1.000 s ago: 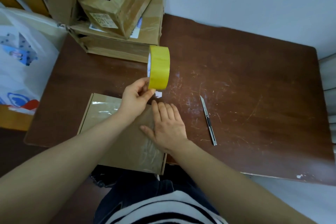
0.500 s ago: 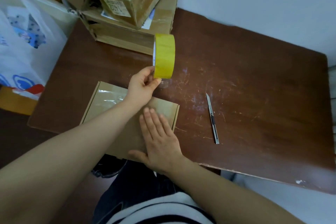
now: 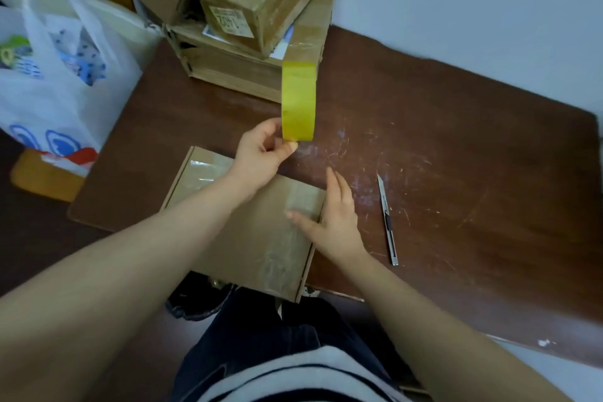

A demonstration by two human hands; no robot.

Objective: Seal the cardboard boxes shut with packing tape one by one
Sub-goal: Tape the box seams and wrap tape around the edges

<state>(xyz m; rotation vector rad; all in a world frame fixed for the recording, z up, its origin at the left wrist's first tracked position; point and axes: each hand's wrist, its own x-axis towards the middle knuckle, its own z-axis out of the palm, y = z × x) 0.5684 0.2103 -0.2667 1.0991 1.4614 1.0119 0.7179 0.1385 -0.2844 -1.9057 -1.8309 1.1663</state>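
Glossy tape roll (image 3: 298,101), flat cardboard box (image 3: 248,238)

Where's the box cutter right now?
In the head view, the box cutter lies on the brown table, just right of the right hand and the flat cardboard box.

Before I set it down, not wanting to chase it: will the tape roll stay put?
On edge, the tape roll is round, so it may roll; flat is safer. Probably light: the left hand pinches it by one rim.
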